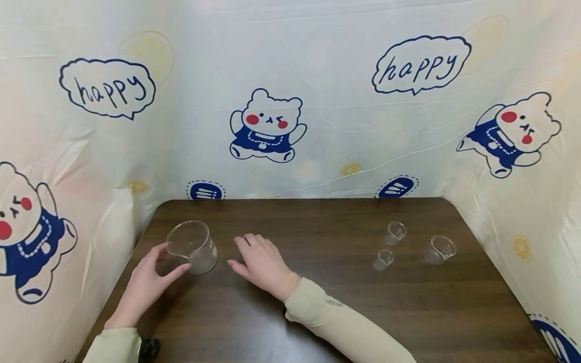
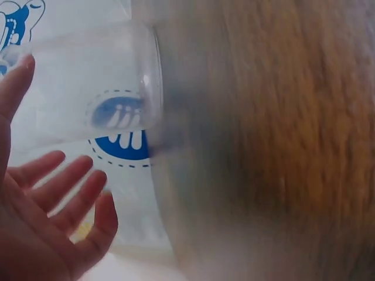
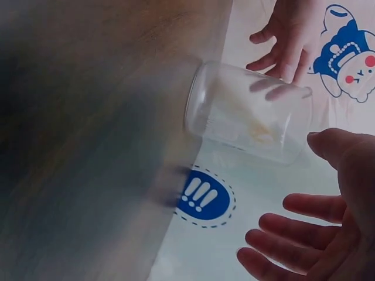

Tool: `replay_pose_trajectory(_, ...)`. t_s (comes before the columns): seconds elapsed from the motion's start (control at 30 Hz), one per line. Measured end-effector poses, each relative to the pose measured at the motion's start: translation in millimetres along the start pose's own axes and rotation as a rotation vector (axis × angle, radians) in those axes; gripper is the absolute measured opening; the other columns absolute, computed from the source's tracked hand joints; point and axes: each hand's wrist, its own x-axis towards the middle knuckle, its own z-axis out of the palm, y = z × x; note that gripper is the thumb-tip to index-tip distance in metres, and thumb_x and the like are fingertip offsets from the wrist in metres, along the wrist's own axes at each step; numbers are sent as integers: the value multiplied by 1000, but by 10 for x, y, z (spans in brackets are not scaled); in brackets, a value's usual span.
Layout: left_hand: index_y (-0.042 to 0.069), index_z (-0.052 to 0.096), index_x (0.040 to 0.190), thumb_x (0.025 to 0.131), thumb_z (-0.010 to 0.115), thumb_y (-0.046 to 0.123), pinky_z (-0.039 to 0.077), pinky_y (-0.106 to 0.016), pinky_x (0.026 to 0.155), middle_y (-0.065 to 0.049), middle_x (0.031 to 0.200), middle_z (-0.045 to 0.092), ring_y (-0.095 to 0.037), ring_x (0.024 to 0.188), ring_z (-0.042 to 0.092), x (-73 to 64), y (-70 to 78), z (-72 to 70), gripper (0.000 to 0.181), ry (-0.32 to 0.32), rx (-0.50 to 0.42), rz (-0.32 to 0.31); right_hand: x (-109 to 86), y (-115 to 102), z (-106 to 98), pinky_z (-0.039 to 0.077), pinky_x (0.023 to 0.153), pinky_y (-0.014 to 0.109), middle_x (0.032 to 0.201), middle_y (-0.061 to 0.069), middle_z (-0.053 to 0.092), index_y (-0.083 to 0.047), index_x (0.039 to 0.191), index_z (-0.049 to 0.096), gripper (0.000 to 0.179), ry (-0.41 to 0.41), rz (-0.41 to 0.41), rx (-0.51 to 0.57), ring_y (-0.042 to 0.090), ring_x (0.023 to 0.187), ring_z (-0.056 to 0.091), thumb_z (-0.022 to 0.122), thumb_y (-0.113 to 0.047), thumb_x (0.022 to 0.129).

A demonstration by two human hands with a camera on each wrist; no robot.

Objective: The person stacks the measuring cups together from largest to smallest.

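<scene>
Pale printed cloth point(image 1: 336, 131) up top, brown worktop point(image 1: 333, 262) below, and here we are at left of centre in the frame: the large beaker point(image 1: 195, 247), upright on the wood, sits right between my two hands! My left hand point(image 1: 147, 282) is at its side, fingers spread to its left and thumb out in front, uncurled, cupping round the glass; whether skin meets glass, I cannot tell. Over on the other side, my right hand point(image 1: 265, 264) hovers or rests, I can't say which, just right of the beaker, fingers relaxed and apart from it, holding nothing.

Now the count: one large beaker, and away at the right of the frame, three small ones, well apart from my fingers. Biggest of the trio, the rightmost beaker point(image 1: 439, 250); next, the upper beaker point(image 1: 395, 233); and tiniest of all, the lower beaker point(image 1: 384, 260). Four in total!

And what a look on the large one: clear all through, round-rimmed, a pouring lip at the near edge, pale marking on its right wall. From my left wrist, the cloth's blue print shows straight through it. The small ones are see-through too, with markings on the rightmost.
</scene>
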Motion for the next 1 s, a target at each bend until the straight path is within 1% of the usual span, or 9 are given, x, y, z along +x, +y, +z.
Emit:
replay_pose_trajectory(0.1, 0, 45, 148, 89, 84, 41, 49, -57, 90, -30, 131, 58, -46, 120, 55, 39, -28, 11, 82, -32, -33, 17, 60, -27, 59, 57, 88, 32, 121, 4, 71, -11, 134, 64, 52, -57, 11, 30, 20, 106, 69, 63, -52, 102)
replay_pose_trajectory(0.2, 5, 45, 150, 90, 84, 37, 53, -34, 81, -26, 129, 61, -38, 117, 57, 65, -58, 19, 78, -33, -54, 41, 116, -52, 110, 57, 89, 31, 122, 3, 71, -11, 136, 64, 55, -102, 17, 52, 19, 107, 69, 62, -55, 102)
replay_pose_trajectory(0.27, 7, 46, 150, 90, 84, 33, 50, -21, 74, -24, 130, 62, -25, 115, 58, 86, -78, 22, 77, -26, -74, 62, 163, -64, 130, 57, 87, 30, 121, 3, 71, -11, 137, 64, 57, -109, 15, 53, 19, 105, 70, 62, -56, 101)
replay_pose_trajectory(0.33, 8, 45, 152, 91, 84, 30, 48, -13, 72, -23, 134, 61, -8, 115, 55, 114, -92, 21, 76, -25, -106, 84, 217, -66, 145, 57, 85, 30, 120, 2, 71, -11, 137, 64, 59, -103, 12, 54, 18, 103, 70, 64, -57, 99)
replay_pose_trajectory(0.4, 9, 44, 153, 91, 84, 29, 48, -11, 74, -21, 139, 59, 8, 112, 48, 146, -94, 17, 76, -28, -126, 101, 273, -68, 164, 57, 84, 29, 120, 2, 71, -12, 137, 63, 60, -95, 6, 57, 17, 102, 70, 65, -58, 98)
replay_pose_trajectory(0.47, 10, 43, 155, 92, 83, 28, 48, -10, 75, -19, 144, 57, 18, 111, 42, 180, -92, 11, 77, -38, -146, 111, 322, -68, 183, 57, 84, 28, 121, 1, 71, -12, 138, 63, 61, -95, 2, 69, 16, 103, 70, 66, -58, 98)
replay_pose_trajectory(0.63, 11, 40, 157, 93, 82, 25, 52, -15, 78, -19, 150, 54, 17, 112, 42, 246, -90, 4, 78, -71, -177, 132, 413, -91, 239, 57, 82, 25, 119, -1, 71, -14, 136, 62, 61, -126, -1, 103, 13, 101, 68, 66, -60, 97)
replay_pose_trajectory(0.87, 5, 41, 155, 93, 82, 18, 54, -18, 76, -24, 149, 53, 17, 112, 45, 248, -106, -8, 76, -91, -212, 163, 516, -141, 283, 54, 75, 21, 106, -6, 70, -16, 136, 61, 59, -176, 13, 167, 8, 93, 65, 66, -60, 97)
replay_pose_trajectory(1.0, 4, 42, 154, 94, 80, 19, 54, -19, 77, -24, 148, 54, 19, 112, 45, 261, -72, -15, 73, -105, -212, 158, 551, -153, 286, 52, 78, 22, 101, -9, 70, -18, 133, 62, 57, -184, 13, 145, 8, 93, 65, 66, -61, 96)
